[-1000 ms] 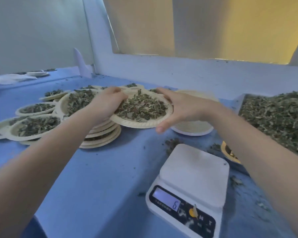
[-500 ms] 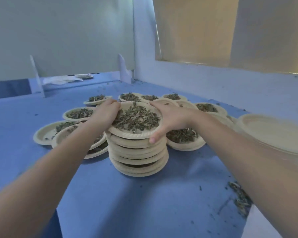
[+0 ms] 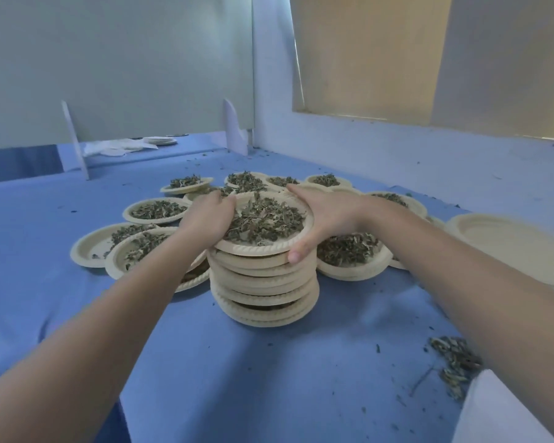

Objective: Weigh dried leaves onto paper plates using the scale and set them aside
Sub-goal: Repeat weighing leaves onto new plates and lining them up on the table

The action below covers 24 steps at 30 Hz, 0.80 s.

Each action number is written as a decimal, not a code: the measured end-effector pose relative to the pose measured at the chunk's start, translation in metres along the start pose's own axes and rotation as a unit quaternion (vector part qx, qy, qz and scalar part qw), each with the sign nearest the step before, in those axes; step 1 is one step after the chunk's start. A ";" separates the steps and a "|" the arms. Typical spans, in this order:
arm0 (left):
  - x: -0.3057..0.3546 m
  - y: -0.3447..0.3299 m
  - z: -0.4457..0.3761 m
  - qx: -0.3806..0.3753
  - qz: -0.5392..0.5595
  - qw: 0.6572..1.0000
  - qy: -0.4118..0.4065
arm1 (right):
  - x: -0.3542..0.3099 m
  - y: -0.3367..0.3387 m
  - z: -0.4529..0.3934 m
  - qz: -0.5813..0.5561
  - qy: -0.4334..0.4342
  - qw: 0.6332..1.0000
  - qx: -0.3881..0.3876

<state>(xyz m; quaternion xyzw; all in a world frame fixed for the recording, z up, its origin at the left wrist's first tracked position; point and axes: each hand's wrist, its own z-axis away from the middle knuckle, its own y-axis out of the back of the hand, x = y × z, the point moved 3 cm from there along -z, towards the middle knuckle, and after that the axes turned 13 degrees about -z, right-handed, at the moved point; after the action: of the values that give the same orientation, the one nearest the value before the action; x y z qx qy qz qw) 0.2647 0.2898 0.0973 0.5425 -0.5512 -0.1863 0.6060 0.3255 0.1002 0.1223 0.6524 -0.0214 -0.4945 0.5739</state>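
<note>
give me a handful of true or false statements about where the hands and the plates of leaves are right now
1. Both hands grip the top plate of a stack. True: the left hand and the right hand hold its opposite rims.
2. That top plate is empty. False: it holds a heap of dried leaves.
3. The stack stands on a blue table cover. True.
4. The plates around the stack are all bare. False: most hold leaves, like the plate to the right.
5. Loose leaf scraps lie on the cover at the lower right. True.
</note>
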 end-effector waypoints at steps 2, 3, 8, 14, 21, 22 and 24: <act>0.007 0.020 0.006 0.043 -0.029 0.999 -0.009 | -0.010 0.005 0.012 0.006 0.001 1.000 0.003; 0.010 0.029 0.011 0.059 -0.036 0.998 -0.013 | -0.015 0.007 0.019 0.006 0.005 1.000 0.007; 0.045 0.055 0.046 0.083 -0.023 0.993 -0.075 | -0.037 0.016 0.061 0.012 0.013 1.000 0.024; 0.126 0.034 0.102 0.031 0.028 0.983 -0.181 | -0.032 0.025 0.124 -0.006 0.022 0.998 0.064; 0.220 -0.032 0.143 -0.060 0.088 0.963 -0.247 | 0.045 0.051 0.218 -0.009 -0.046 0.991 0.124; 0.232 -0.043 0.146 -0.079 0.091 0.959 -0.257 | 0.059 0.056 0.230 -0.005 -0.070 0.989 0.129; 0.255 -0.066 0.151 -0.108 0.091 0.952 -0.270 | 0.085 0.065 0.251 -0.007 -0.119 0.983 0.141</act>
<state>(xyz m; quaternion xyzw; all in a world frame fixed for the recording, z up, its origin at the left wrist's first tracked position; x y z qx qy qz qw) 0.2404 -0.0111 0.1294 0.3507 -0.7177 -0.3285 0.5040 0.2352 -0.1551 0.1568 0.6632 -0.1551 -0.5646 0.4661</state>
